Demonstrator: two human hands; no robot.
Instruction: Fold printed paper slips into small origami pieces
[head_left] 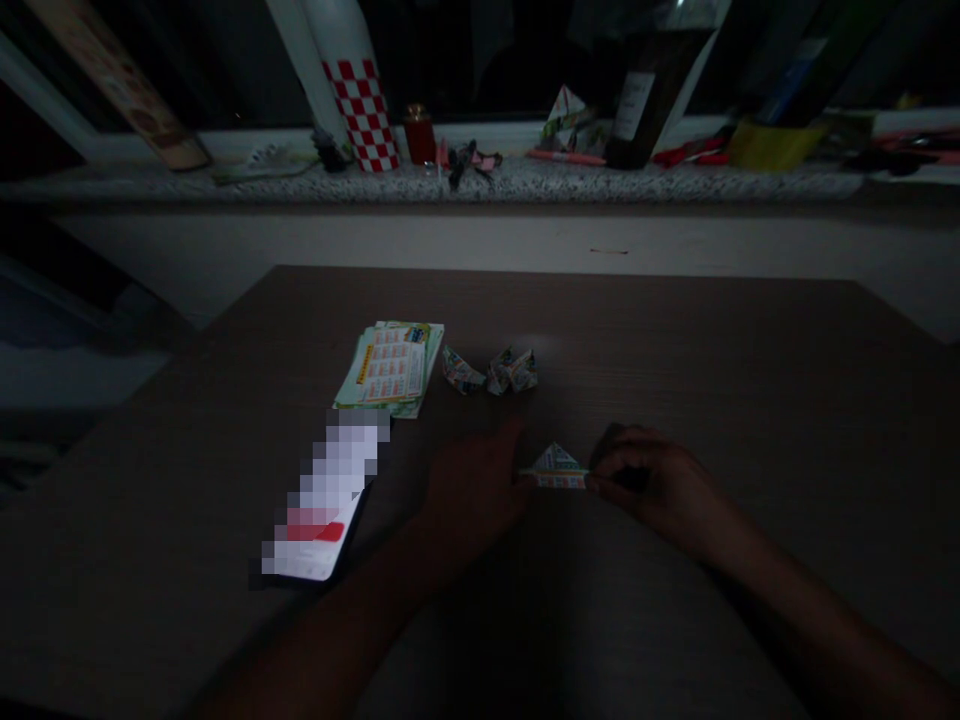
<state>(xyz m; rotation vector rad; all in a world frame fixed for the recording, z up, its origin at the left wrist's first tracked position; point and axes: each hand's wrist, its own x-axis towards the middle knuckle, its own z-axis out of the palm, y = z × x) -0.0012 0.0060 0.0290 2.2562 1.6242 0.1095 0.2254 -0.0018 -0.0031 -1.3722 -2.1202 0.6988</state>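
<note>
A small folded paper (556,466), printed with numbers, lies between my hands, with a triangular peak on top and a flat strip along its lower edge. My left hand (476,480) holds its left end, the fingers dim in the shadow. The right end is pinched between thumb and fingers of my right hand (660,475). Beyond it stand several finished folded paper pieces (512,371), shaped like little boats, close together. To their left is a stack of printed paper slips (394,365), like lottery tickets.
A lit phone (326,500) lies left of my left forearm on the wooden table (712,340). Along the speckled windowsill (525,190) stand a red-and-white checkered bottle (364,115), a small red jar (419,135), a dark labelled bottle (637,100) and a yellow container (772,145).
</note>
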